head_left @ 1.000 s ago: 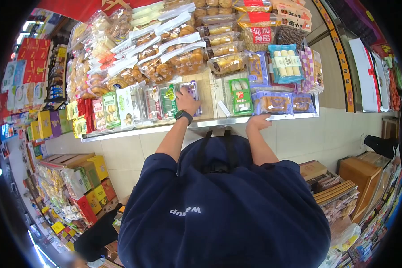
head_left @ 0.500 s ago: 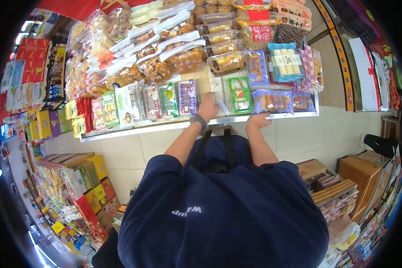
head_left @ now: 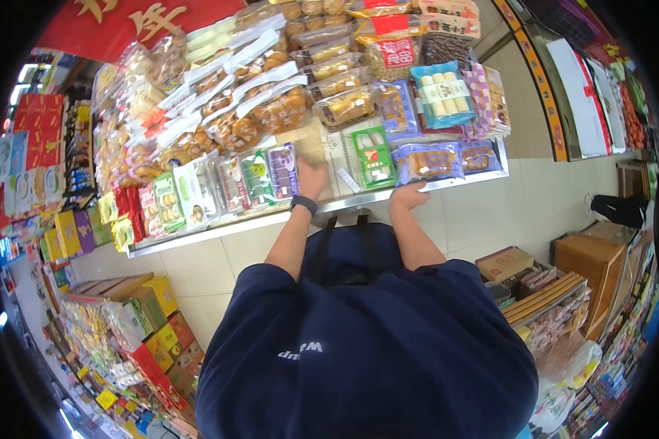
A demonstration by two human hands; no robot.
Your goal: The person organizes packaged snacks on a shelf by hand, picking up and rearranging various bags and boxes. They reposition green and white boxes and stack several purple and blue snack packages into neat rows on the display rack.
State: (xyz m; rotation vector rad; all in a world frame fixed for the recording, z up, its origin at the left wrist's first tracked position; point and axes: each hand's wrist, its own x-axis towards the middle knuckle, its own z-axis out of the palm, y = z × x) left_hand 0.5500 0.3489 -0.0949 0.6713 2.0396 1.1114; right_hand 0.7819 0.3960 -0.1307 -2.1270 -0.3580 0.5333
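My left hand (head_left: 313, 180), with a dark band at the wrist, is against the right side of a purple-labelled snack pack (head_left: 285, 173). Its fingers are extended and partly hidden, not visibly wrapped round the pack. Left of that stand a green-labelled pack (head_left: 258, 178) and a dark-red-labelled pack (head_left: 233, 183). My right hand (head_left: 408, 197) is at the display table's metal front edge (head_left: 461, 178), fingers stretched out, just below a blue-purple bag of baked goods (head_left: 427, 162). Between my hands lie a green box (head_left: 374, 157) and a small white label strip (head_left: 349, 180).
Bagged pastries (head_left: 274, 110) crowd the back of the table. A blue pack of white rolls (head_left: 444, 95) sits at the right. Stacked boxes (head_left: 170, 329) stand behind me on the left, and a wooden cabinet (head_left: 589, 274) on the right.
My left hand has moved left, from the bare tabletop to the purple-labelled pack. My right hand stays by the front edge. The view has turned slightly, tilting the table.
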